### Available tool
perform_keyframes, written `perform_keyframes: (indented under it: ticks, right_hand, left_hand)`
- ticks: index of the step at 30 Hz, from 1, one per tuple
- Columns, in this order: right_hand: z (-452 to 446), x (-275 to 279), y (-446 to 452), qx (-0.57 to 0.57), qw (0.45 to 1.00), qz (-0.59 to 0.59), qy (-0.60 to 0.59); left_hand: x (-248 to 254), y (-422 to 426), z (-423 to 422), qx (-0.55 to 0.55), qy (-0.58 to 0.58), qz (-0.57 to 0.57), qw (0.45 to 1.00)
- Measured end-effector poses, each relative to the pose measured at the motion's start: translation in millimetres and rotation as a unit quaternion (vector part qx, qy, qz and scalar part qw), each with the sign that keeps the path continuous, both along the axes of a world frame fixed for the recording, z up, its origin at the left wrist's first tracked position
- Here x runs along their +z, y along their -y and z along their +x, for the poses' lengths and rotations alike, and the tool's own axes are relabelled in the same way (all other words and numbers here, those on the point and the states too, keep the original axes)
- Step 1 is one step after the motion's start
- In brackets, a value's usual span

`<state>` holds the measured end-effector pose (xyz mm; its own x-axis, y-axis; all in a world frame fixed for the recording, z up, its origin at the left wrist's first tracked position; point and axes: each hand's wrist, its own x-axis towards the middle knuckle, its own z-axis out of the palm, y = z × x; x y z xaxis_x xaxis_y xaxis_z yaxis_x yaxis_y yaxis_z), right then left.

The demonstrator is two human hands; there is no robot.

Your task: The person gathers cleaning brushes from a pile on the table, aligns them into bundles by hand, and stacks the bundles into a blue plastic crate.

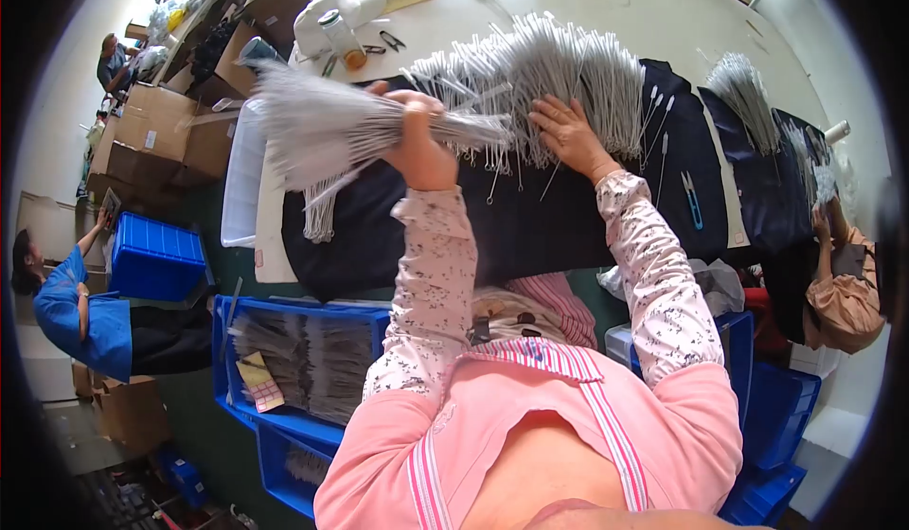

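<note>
My left hand (421, 147) is wrapped round a thick bundle of thin wire brushes (322, 123), its white bristle ends fanned out to the left and its wire ends pointing right. My right hand (568, 134) rests with fingers spread on a large pile of similar brushes (606, 85), which lies on a dark cloth (559, 227) over the table. Several looped wire ends hang toward me at the pile's front edge. A few single brushes lie to the right of the pile, near blue-handled snips (692, 201).
A white bin (243, 175) stands at the table's left edge. Below it, a blue crate (312, 360) holds more brushes. A jar (343, 40) and black clips lie at the back left. One person stands left by a blue crate (156, 257); another works at right.
</note>
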<state>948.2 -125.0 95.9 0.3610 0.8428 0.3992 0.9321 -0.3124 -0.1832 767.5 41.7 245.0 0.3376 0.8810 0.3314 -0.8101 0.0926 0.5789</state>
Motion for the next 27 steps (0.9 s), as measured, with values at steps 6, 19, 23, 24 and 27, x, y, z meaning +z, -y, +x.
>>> perform_keyframes:
  ticks: [6,19,23,24,27]
  right_hand:
    - [-13.3,39.2,-15.9,-0.014,0.998,0.008,-0.063]
    - [-109.8,107.7,-90.5,0.044,0.738,0.142,-0.659]
    - [-85.5,113.3,-93.1,0.023,0.754,0.171,-0.633]
    - [-88.6,119.6,-92.3,0.038,0.770,0.103,-0.629]
    - [-100.4,127.6,-97.2,0.115,0.754,-0.079,-0.642]
  left_hand:
    - [8.6,-55.9,-72.1,-0.251,-0.073,0.037,0.965]
    - [-90.9,27.5,-153.5,-0.616,-0.054,-0.265,0.739]
    - [-92.0,27.7,-157.7,-0.628,-0.057,-0.258,0.732]
    - [-90.5,27.1,-158.0,-0.628,-0.064,-0.250,0.734]
    - [-79.9,31.4,-157.8,-0.630,-0.084,-0.245,0.732]
